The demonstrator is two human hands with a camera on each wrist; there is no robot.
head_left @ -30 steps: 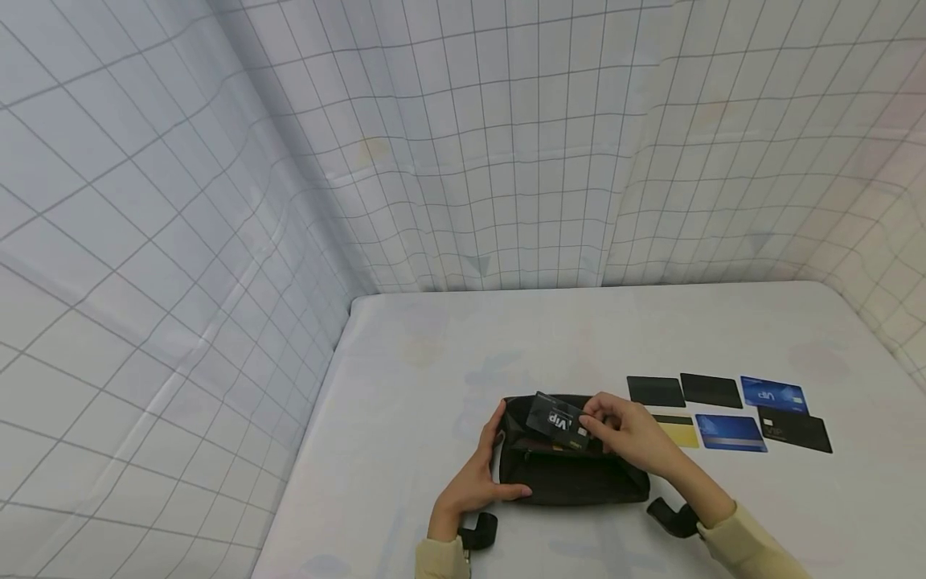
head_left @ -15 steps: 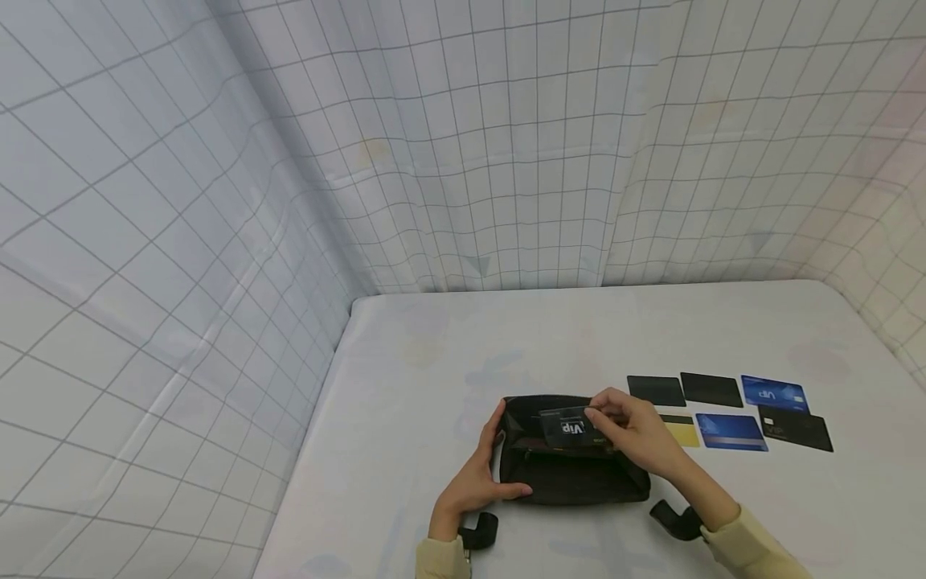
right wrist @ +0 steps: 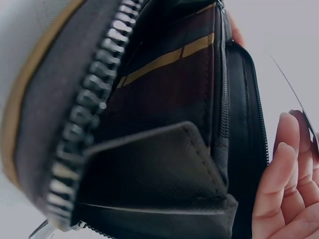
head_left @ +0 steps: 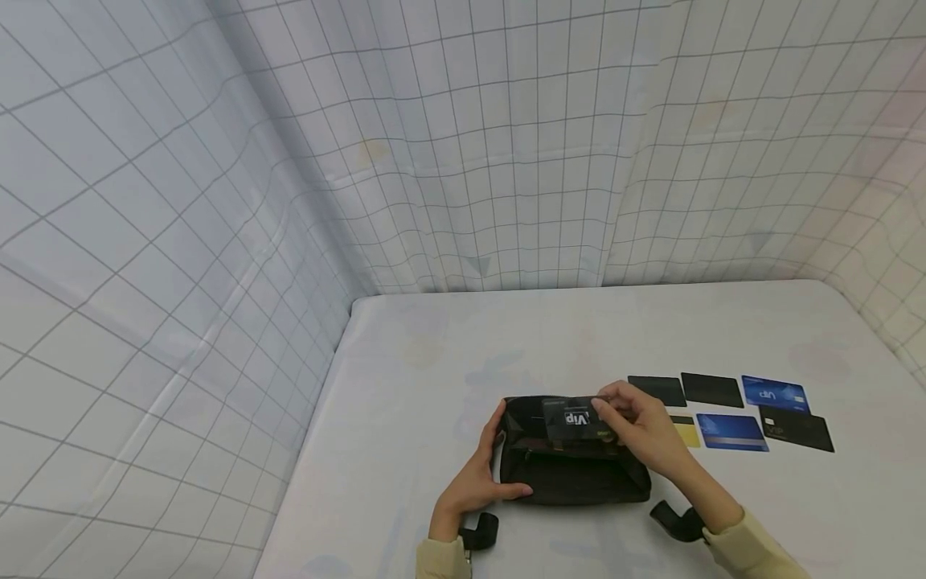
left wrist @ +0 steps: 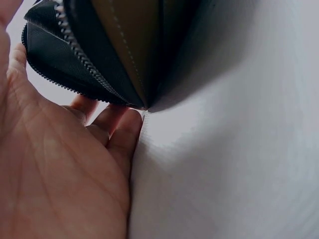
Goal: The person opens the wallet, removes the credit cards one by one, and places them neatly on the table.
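Observation:
A black zip-around wallet [head_left: 575,484] lies unzipped on the table, its mouth gaping. My left hand [head_left: 472,479] holds its left end, thumb along the near edge and fingers at the far corner. In the left wrist view, fingertips touch the zipped rim of the wallet [left wrist: 55,59]. My right hand [head_left: 646,430] pinches the right end of a black Vip card [head_left: 563,420] over the wallet's far half. The right wrist view shows slots with gold-coloured edges [right wrist: 197,45] inside the wallet, and the right hand [right wrist: 291,186] beside it with the card seen edge-on.
Right of the wallet lie several cards: two plain black cards [head_left: 712,390], a blue VIP card [head_left: 772,393], another blue card [head_left: 731,432], a black VIP card [head_left: 796,429] and a partly covered yellow card [head_left: 687,432]. White grid-patterned curtains [head_left: 492,161] surround the table [head_left: 405,362].
The Vip card has turned from a slant to nearly level and shifted right and toward the wallet's far edge, along with my right hand. My left hand and the wallet stay put.

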